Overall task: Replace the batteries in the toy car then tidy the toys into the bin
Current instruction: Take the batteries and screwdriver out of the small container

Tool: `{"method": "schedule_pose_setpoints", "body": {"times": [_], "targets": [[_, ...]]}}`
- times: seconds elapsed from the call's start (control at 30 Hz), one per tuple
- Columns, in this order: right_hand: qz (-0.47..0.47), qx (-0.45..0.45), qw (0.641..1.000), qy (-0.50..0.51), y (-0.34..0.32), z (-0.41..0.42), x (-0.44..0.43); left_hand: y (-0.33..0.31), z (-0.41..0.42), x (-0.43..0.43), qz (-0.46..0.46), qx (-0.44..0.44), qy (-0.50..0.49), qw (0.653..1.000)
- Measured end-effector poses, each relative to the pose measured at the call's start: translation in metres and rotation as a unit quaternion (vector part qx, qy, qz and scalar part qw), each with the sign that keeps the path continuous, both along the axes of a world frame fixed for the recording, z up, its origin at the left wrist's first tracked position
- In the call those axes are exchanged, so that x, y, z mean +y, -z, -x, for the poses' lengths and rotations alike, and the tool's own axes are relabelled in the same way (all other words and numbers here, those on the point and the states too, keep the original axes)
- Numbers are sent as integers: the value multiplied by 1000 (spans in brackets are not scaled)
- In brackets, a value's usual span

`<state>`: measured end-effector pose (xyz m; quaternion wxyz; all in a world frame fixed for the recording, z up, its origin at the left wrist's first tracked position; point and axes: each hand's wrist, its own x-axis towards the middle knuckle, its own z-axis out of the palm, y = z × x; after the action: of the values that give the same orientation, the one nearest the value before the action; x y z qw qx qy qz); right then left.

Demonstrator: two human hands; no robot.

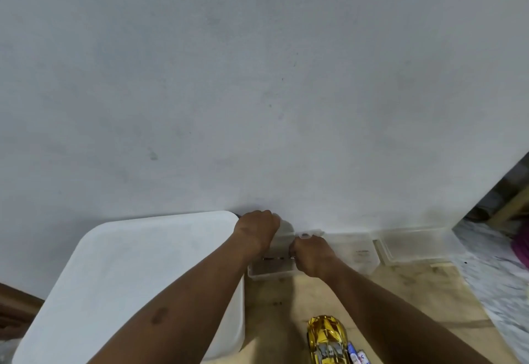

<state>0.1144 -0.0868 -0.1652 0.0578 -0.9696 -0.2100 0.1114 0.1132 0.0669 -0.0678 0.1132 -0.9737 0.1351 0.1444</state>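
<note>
Both my hands reach to a small clear plastic box [269,273] standing against the wall. My left hand [256,230] grips the box's raised clear lid [286,227] at its far edge. My right hand [310,253] is curled at the box's right side and pinches the lid's tab. A dark thin item lies inside the box, partly hidden by my hands. The gold toy car [327,338] sits on the wooden surface near the bottom edge, with batteries [357,358] beside it on the right.
A large white bin with its lid on [137,275] stands to the left. Two more clear containers [362,252] [412,245] line the wall on the right. The wooden board [423,300] ends at a patterned floor on the right.
</note>
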Motion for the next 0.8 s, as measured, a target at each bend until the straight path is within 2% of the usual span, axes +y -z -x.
{"method": "schedule_pose_setpoints", "body": {"times": [0.23, 0.33, 0.6, 0.67, 0.8], "targets": [[-70, -40, 996, -38, -10, 23, -32, -6, 6, -6, -16, -7, 22, 1000], [-111, -76, 988, -72, -12, 30, -45, -6, 9, -9, -27, -12, 27, 999], [-224, -99, 963, -110, -11, 46, -81, 1, 22, -12, -44, -14, 37, 998], [-218, -85, 968, -95, -14, 40, -86, 7, 23, -14, -50, -4, 39, 998], [-119, -49, 990, -66, -23, 27, -81, 22, 26, -15, -81, 41, 38, 995]]}}
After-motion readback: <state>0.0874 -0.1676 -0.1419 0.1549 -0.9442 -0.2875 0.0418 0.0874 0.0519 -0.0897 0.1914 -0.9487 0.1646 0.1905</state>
